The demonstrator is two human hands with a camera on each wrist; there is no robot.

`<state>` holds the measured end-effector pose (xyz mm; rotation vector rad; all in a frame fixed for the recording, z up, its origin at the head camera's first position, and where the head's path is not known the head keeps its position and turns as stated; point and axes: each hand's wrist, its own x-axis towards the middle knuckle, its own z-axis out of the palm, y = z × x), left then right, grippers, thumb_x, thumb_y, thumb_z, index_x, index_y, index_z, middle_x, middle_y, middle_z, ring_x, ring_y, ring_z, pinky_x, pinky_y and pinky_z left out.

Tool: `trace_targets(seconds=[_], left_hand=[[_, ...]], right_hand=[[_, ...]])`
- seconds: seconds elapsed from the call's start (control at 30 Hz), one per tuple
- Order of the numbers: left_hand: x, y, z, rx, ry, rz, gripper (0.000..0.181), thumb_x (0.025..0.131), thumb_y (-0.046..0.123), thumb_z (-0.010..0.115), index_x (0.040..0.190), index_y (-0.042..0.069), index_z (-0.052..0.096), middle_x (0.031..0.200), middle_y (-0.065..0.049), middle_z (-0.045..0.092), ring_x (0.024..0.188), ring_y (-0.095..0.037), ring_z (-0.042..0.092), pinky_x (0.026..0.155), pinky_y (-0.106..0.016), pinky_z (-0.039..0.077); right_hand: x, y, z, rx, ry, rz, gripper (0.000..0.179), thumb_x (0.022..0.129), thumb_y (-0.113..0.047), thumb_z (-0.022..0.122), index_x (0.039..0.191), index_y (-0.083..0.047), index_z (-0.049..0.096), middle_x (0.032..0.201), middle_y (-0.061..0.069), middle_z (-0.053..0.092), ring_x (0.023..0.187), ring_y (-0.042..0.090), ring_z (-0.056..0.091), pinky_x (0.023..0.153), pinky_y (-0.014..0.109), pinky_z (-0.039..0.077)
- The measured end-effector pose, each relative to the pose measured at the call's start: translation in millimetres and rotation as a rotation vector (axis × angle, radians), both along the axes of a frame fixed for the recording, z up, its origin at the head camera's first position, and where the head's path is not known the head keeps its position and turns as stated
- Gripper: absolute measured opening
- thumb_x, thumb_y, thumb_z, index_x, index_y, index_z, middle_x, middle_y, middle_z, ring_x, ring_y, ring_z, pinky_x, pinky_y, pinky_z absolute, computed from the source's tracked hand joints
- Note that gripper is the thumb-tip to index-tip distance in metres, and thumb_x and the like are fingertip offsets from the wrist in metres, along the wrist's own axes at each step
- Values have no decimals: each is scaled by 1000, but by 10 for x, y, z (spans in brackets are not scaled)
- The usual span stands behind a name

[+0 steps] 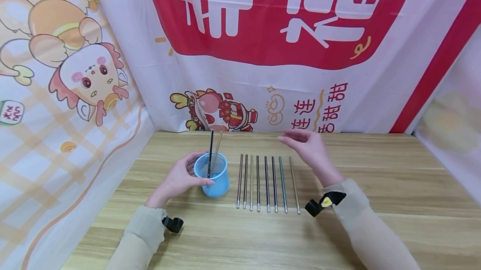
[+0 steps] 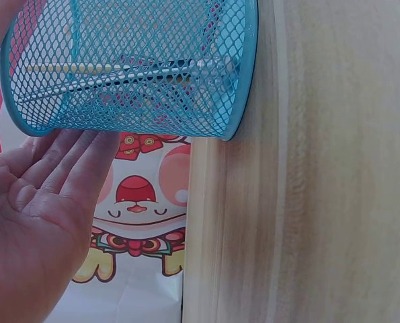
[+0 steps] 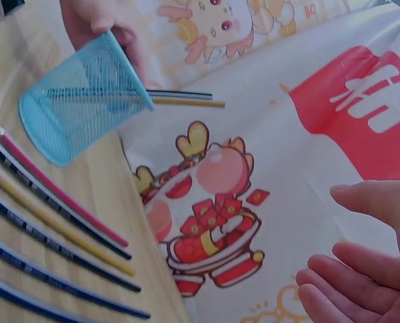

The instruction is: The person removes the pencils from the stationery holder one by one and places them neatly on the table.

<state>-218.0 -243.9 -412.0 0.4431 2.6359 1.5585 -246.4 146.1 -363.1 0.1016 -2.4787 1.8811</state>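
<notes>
A light blue mesh pencil cup (image 1: 221, 187) stands upright on the table. My left hand (image 1: 179, 181) holds it from the left, thumb on the near side and fingers around the far side. Inside lean a black pencil (image 1: 211, 147) and a natural-wood-coloured pencil (image 1: 218, 142). To the cup's right, several pencils lie in a row, from a reddish one (image 1: 239, 180) to a gold one (image 1: 294, 184), their eraser ends towards me. Beyond the row's right end, my right hand (image 1: 310, 149) hovers above the table with nothing in it, fingers loosely bent and thumb apart from them.
The wooden table (image 1: 357, 228) meets a printed cloth backdrop (image 1: 158, 94) at its rear edge. Another patterned cloth (image 1: 45, 170) hangs along the left side. Small black cameras sit on both wrists.
</notes>
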Motion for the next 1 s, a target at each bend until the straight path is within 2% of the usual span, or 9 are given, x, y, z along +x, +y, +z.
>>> trace_targets(seconds=[0.27,0.43,0.57,0.73,0.87,1.0], left_hand=[[-1,-4,-7,1,-3,2,88,72,31,95,146,14,51,143,-7,55,131,-29,53,111,-47,42],[-2,-4,-10,10,-7,-3,89,72,31,95,147,12,50,144,-8,54,131,-29,53,111,-47,42],[-9,-2,-6,9,3,-6,88,73,32,95,146,14,51,143,-7,55,130,-29,53,110,-47,43],[-20,-5,-7,7,5,-9,87,73,33,95,146,15,51,142,-7,56,130,-28,54,110,-47,43],[-19,-3,-6,13,3,-15,87,73,31,94,146,14,50,142,-7,56,129,-28,55,110,-46,44],[-15,-3,-3,15,3,-16,87,73,30,95,146,13,50,142,-7,56,129,-28,55,110,-46,44]], right_hand=[[-2,-382,125,-66,35,78,55,84,-42,84,129,-15,69,122,1,71,114,19,64,105,42,48],[-31,-632,155,-83,18,124,51,85,-39,84,128,-18,69,120,-3,71,112,16,64,104,41,48],[-89,-826,157,-80,33,165,49,86,-36,83,129,-15,69,120,-2,71,113,17,65,105,41,48],[-137,-1054,120,-59,53,199,46,85,-35,84,125,-16,71,117,-3,72,109,16,66,102,40,51],[-143,-1228,30,-36,23,222,41,86,-34,83,123,-19,72,116,-4,72,108,15,66,99,41,53],[-123,-1385,-84,-26,-1,240,44,88,-33,82,127,-15,71,117,-3,72,109,16,66,100,42,53]])
